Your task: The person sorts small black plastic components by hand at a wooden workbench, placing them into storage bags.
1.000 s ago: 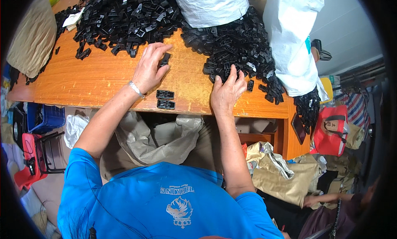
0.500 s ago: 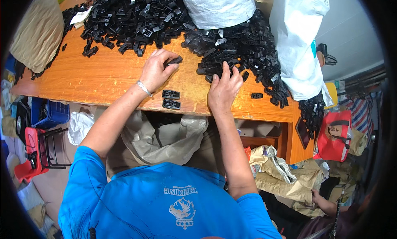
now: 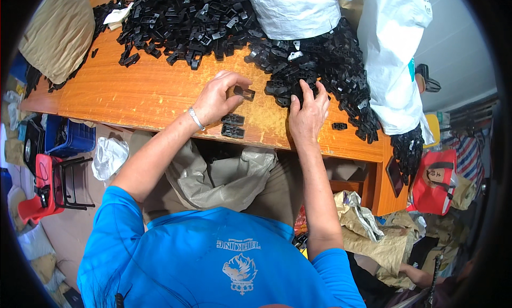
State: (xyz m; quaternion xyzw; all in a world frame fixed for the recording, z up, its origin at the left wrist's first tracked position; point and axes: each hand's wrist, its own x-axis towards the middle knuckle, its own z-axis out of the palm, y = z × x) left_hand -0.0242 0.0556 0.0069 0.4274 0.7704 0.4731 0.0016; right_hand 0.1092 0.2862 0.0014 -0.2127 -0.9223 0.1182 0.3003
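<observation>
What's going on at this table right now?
The person's left hand has a small black part between thumb and fingers. The right hand is at the edge of a heap of black parts; whether it grips one is unclear. Two similar pieces lie on the wooden table near its front edge.

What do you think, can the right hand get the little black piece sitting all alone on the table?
Probably yes: the right hand is close, and only bare tabletop seems to lie between it and the lone black piece, just to its right.
</observation>
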